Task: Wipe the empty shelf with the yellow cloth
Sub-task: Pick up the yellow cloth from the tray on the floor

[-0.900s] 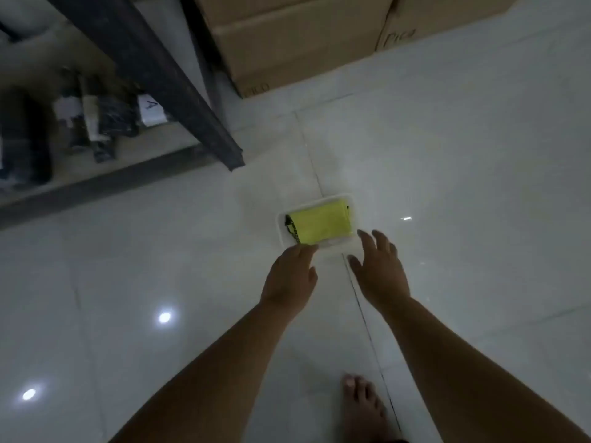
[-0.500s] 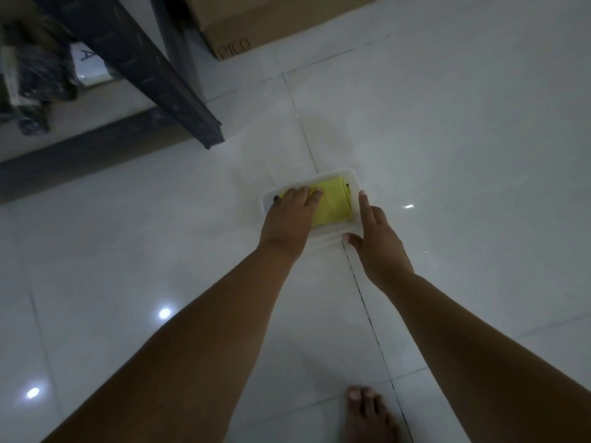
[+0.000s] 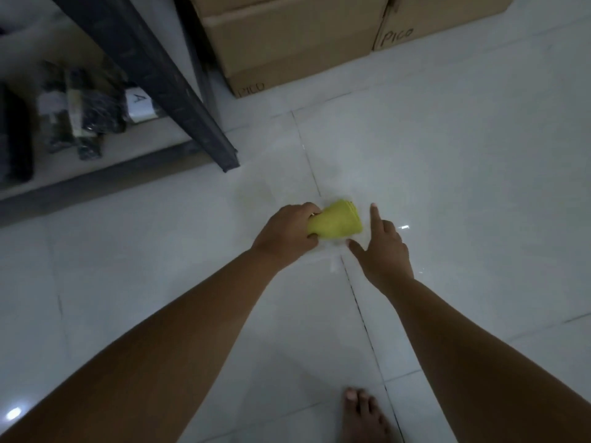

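Left hand [image 3: 287, 233] gripping folded yellow cloth [image 3: 337, 221] above pale glossy tiled floor [image 3: 463, 174], right hand [image 3: 382, 249] just beside it, index finger and thumb extended, holding nothing, dark metal shelf frame [image 3: 153, 71] upper left, brown cardboard boxes [image 3: 287, 36] beyond

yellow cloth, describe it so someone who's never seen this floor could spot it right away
Start at the stacked cardboard boxes at the top, then follow the pale tiled floor down toward the person's two outstretched arms. The yellow cloth is a folded bundle gripped at one end by the left hand, just left of the right hand. It is the only bright yellow thing in the dim scene.
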Action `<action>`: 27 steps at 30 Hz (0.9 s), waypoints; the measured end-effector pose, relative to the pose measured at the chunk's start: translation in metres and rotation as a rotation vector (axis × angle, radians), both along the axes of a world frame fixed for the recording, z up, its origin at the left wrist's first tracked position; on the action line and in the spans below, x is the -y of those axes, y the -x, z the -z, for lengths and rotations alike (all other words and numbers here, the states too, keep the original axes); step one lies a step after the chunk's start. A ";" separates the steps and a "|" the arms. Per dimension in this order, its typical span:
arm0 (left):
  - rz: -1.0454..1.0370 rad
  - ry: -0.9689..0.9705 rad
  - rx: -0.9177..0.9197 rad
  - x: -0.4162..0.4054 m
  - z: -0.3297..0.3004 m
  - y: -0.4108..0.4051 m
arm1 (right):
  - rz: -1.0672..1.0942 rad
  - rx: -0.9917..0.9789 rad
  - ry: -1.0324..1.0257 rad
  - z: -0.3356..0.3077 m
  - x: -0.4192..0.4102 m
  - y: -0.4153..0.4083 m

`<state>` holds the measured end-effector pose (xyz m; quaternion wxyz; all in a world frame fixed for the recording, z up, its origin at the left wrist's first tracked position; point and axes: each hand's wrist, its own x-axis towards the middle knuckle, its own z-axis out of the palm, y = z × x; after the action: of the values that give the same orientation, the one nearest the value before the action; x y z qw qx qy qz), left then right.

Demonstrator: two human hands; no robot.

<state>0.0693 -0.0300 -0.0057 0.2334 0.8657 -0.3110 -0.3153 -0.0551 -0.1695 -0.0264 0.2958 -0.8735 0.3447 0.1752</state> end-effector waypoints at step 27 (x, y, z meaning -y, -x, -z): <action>-0.572 0.810 -0.245 -0.271 -0.761 0.048 | 0.201 0.905 -0.957 -0.773 -0.260 -0.037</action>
<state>0.0215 0.2405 0.7555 0.6618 0.7131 -0.1290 -0.1920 -0.0178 0.0904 0.7471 0.7815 -0.5966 0.1506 -0.1034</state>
